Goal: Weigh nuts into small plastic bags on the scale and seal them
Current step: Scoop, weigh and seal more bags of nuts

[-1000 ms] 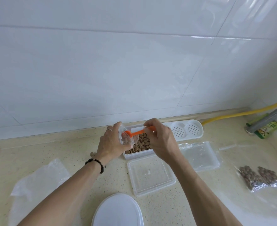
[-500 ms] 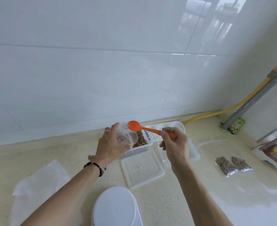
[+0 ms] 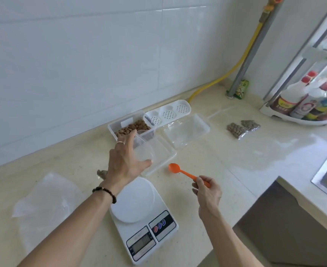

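Right hand pinches the orange plastic spoon by its handle, long axis diagonal, bowl pointing up-left. Left hand grips a small clear plastic bag, above the white digital scale.

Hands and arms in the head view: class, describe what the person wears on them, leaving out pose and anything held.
Both forearms are bare, with no sleeves in view. The left hand has a thin band ring on one finger, and a bracelet of dark round beads circles the left wrist. The right hand shows no ring, watch or bracelet.
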Demonstrator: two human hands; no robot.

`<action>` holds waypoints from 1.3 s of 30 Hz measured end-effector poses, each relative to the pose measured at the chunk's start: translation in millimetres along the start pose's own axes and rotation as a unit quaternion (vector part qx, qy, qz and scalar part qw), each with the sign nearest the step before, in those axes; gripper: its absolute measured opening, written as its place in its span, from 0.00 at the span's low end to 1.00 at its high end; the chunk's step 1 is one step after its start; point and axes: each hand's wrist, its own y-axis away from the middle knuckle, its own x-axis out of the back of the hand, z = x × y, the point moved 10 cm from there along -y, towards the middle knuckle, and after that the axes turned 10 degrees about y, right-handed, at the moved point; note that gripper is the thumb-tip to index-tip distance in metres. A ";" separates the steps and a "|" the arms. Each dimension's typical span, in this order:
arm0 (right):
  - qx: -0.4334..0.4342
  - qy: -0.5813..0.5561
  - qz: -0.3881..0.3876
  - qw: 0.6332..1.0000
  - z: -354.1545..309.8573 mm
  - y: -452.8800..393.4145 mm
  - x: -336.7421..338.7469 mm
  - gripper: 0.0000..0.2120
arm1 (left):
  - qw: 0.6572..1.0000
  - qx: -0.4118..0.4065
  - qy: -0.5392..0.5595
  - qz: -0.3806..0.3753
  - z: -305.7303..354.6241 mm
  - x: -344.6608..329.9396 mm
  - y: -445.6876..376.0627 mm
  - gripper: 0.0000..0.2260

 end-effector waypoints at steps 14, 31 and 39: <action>0.038 0.245 -0.061 0.967 -16.8 12.6 -5.8 0.11 | 0.999 -0.045 0.002 -0.016 33.5 5.4 28.4 0.44; 0.317 0.180 -0.315 0.876 -189.1 121.4 -104.5 0.12 | 0.968 -0.004 0.237 -0.080 24.9 24.5 43.6 0.22; 0.232 0.218 -0.336 0.886 -146.3 93.1 -104.5 0.07 | 0.968 0.094 0.187 -0.137 -37.2 11.9 45.5 0.07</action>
